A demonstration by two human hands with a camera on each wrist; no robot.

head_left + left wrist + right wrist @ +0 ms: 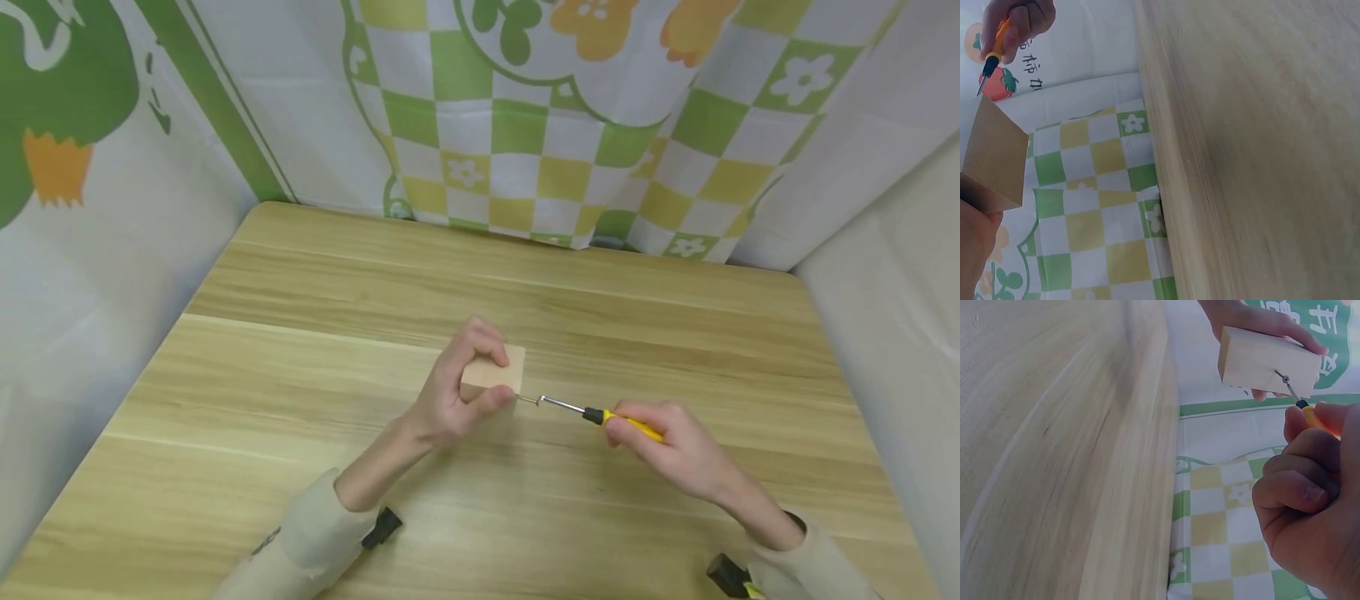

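Note:
My left hand (450, 392) grips a pale wooden block (493, 372) above the table, thumb on the near side and fingers over the far side. A thin screw (1282, 376) sticks out of the block's face, as the right wrist view shows. In my right hand (678, 446) is a screwdriver (633, 425) with a yellow and black handle and a metal shaft. Its tip meets or nearly meets the screw's head; whether they touch I cannot tell. The left wrist view shows the block (996, 156) with the screwdriver (999, 47) beyond its far corner.
Beneath both hands lies a wood-grain table (300, 383). A green, yellow and white checked curtain (517, 142) hangs along its far edge, with white cloth (900, 275) at the sides. A black device (382, 527) sits at the left cuff, another black device (727, 575) at the right.

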